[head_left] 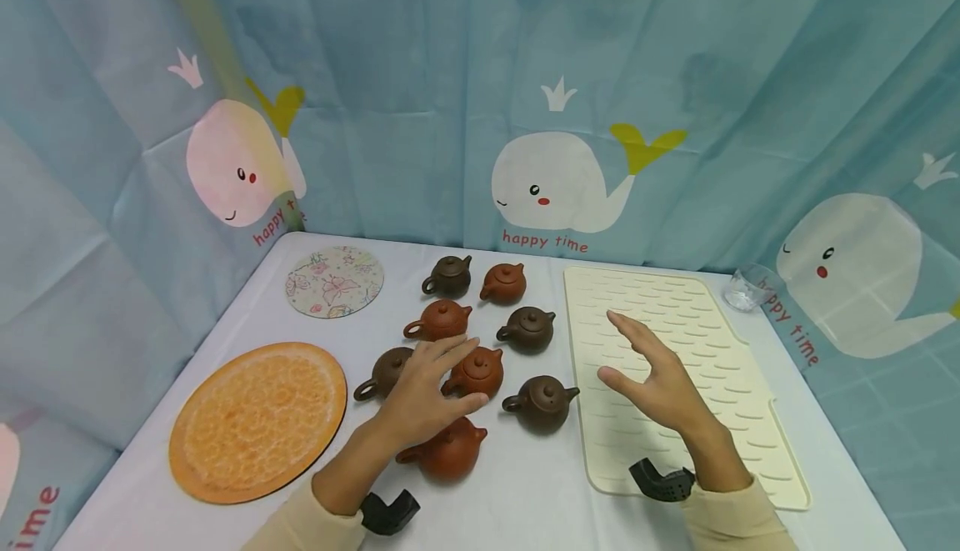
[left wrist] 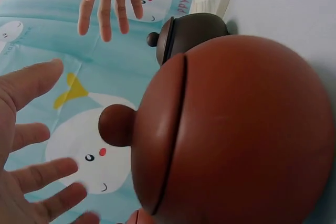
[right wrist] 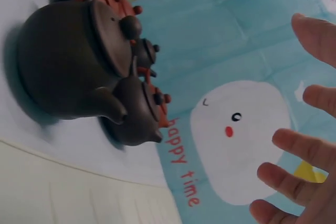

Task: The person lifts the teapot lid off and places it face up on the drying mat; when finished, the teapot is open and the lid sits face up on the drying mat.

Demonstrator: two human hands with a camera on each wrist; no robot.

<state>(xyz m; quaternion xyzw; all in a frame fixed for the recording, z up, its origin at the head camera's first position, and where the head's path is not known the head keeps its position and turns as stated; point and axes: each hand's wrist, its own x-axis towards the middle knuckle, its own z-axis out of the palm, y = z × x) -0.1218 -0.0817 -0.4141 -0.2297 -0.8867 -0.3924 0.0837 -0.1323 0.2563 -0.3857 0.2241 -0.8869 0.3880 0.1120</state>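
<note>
Two bare hands hang in the air above a white table (head_left: 532, 493) bearing eight small teapots, four dark and four red. The left hand (head_left: 423, 393), holding nothing, is over the near part of the group; its fingers are extended and parted, the thumb held away, and the left wrist view shows them apart from a red pot's knob. From the head view it partly covers the front red pot (head_left: 455, 455) and the left dark pot (head_left: 384, 372), with the middle red pot (head_left: 480, 374) by its fingertips. The right hand (head_left: 663, 380), also holding nothing, is above a cream mat (head_left: 750, 426), fingers spread and thumb apart, and the front dark pot (head_left: 543, 408) sits just beside the mat's left edge. Farther back stand the inner dark pot (head_left: 527, 332), the inner red pot (head_left: 437, 323), the rear dark pot (head_left: 450, 279) and the rear red pot (head_left: 505, 286). An orange disc (head_left: 258, 426) and a floral disc (head_left: 333, 282) lie to the left, a clear glass (head_left: 748, 289) at the far right corner, before a blue whale-print curtain (head_left: 390, 76).
</note>
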